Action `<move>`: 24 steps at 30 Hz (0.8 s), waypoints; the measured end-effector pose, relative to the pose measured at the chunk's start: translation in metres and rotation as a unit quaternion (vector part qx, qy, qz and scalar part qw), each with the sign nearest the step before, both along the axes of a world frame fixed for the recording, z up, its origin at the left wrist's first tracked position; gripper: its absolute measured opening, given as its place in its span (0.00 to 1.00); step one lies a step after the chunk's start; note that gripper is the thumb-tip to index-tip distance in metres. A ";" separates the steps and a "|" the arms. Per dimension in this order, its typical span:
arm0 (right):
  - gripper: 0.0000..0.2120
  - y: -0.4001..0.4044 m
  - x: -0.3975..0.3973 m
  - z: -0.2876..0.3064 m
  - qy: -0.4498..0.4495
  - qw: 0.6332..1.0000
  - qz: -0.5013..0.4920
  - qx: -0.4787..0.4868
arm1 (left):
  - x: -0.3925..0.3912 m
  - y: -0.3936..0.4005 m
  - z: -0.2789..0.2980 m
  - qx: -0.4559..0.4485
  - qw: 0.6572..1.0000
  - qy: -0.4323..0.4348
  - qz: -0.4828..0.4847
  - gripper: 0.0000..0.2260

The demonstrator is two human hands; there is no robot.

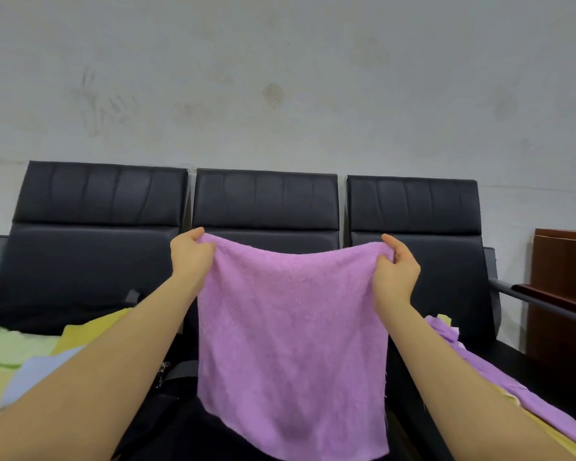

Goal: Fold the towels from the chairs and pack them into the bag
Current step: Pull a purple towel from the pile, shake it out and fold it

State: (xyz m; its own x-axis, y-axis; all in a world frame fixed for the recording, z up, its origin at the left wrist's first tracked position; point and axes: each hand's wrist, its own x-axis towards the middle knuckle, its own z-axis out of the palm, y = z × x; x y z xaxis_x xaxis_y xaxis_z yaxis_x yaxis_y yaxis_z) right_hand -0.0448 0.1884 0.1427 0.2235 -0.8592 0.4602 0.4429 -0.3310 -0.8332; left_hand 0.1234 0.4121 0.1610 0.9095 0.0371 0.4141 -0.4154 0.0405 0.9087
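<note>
A purple towel point(291, 344) is held up in the air in front of the middle one of three black chairs point(266, 201), spread out flat and hanging straight down, with its top edge sagging a bit between the two grips. The top left corner is pinched by the left hand point(191, 254) — fingers curled round the cloth, thumb on the far side — and the top right corner is gripped the same way by the right hand point(396, 271), with the fabric bunched up between thumb and fingers. Both bare forearms are stretched out from the near bottom corners of the view. The bottom edge of the towel hangs loose over something dark down near the middle, which can't really be made out; whether that's the bag can't be told. Over on the left seat a pile of other towels is seen: a green towel point(12, 347), a yellow towel point(84, 331) lying partly on it, and a light blue towel point(39, 374) nearer, partly hidden by the left forearm. On the right seat another purple towel point(512, 390) is laid out along the near edge, with a bit of yellow cloth peeking out under it. A brown wooden cabinet point(562, 294) is stood at the far right, just beside the last chair's armrest, and a pale grey wall point(280, 78) with some smudges is seen behind the lot.
</note>
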 end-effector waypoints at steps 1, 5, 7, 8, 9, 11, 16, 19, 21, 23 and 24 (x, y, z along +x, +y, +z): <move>0.23 0.000 0.000 -0.001 0.009 1.000 -0.005 -0.011 | 0.001 0.001 0.000 0.032 0.999 -0.008 0.015 0.22; 0.20 -0.002 -0.004 -0.004 0.054 0.995 -0.036 -0.078 | 0.007 0.007 -0.003 0.124 0.988 -0.057 0.066 0.10; 0.17 -0.005 -0.005 -0.004 0.087 0.988 -0.054 -0.115 | 0.008 0.011 -0.003 0.161 0.981 -0.081 0.078 0.09; 0.16 -0.006 -0.006 -0.006 0.104 0.984 -0.063 -0.132 | 0.009 0.013 -0.004 0.174 0.977 -0.091 0.085 0.09; 0.14 -0.008 -0.007 -0.007 0.122 0.979 -0.072 -0.144 | 0.009 0.016 -0.004 0.187 0.973 -0.096 0.090 0.09; 0.11 -0.010 -0.008 -0.011 0.152 0.971 -0.089 -0.163 | 0.011 0.020 -0.005 0.206 0.969 -0.094 0.099 0.09; 0.07 -0.007 -0.008 -0.015 0.189 0.953 -0.155 -0.178 | 0.011 0.025 -0.011 0.257 0.948 -0.090 0.164 0.10; 0.06 -0.003 -0.006 -0.018 0.182 0.960 -0.147 -0.151 | 0.008 0.027 -0.009 0.262 0.946 -0.073 0.177 0.11; 0.06 0.000 -0.005 -0.019 0.166 0.972 -0.117 -0.118 | 0.007 0.029 -0.008 0.256 0.948 -0.061 0.179 0.11; 0.06 0.002 -0.006 -0.021 0.132 0.985 -0.080 -0.081 | 0.006 0.031 -0.008 0.243 0.953 -0.058 0.169 0.10; 0.06 0.003 -0.007 -0.021 0.118 0.988 -0.070 -0.069 | 0.005 0.031 -0.009 0.230 0.958 -0.055 0.162 0.09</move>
State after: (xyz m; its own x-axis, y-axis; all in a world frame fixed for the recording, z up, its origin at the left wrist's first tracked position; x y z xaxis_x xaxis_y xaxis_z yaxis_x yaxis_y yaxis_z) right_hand -0.0516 0.1911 0.1214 0.2223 -0.8223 0.5239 0.1832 -0.4925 -0.8508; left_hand 0.1285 0.4433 0.1520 0.8307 0.1014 0.5474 -0.4326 -0.5014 0.7493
